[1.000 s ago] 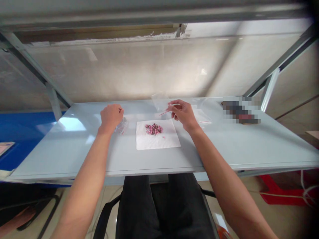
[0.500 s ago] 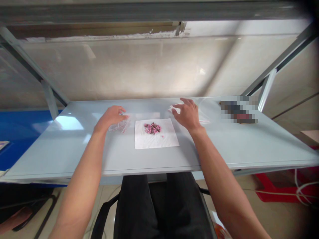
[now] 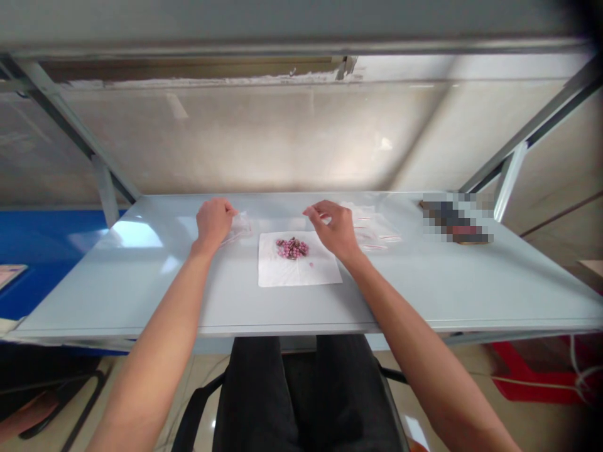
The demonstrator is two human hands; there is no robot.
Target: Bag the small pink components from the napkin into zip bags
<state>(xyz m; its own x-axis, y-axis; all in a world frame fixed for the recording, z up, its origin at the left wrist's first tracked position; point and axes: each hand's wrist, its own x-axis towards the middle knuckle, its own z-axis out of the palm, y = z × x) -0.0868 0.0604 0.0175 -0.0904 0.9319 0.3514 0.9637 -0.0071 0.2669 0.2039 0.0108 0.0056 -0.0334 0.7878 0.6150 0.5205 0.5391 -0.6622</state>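
My left hand (image 3: 214, 221) is closed, its thumb and fingertips pinched on a clear plastic bag (image 3: 242, 227) that lies along the table at its right side. My right hand (image 3: 333, 227) hovers over the back right corner of a white sheet (image 3: 299, 273), thumb and fingertips drawn together; whether anything small is between them I cannot make out. On the sheet sits a heap of pink and dark beads (image 3: 293, 249), with one loose pink bead (image 3: 311, 265) apart from it. To the right of my right hand lie several clear zip bags (image 3: 377, 229).
The grey-blue table (image 3: 471, 282) has metal uprights (image 3: 511, 179) at both ends and a shelf (image 3: 301, 25) overhead. A blurred-out dark object (image 3: 455, 221) rests at the back right. Past the left end is a blue surface (image 3: 47, 242).
My left hand has closed on the clear bag. My right hand has moved left, away from the zip bags, and its fingers have come together. The view has tilted up slightly.
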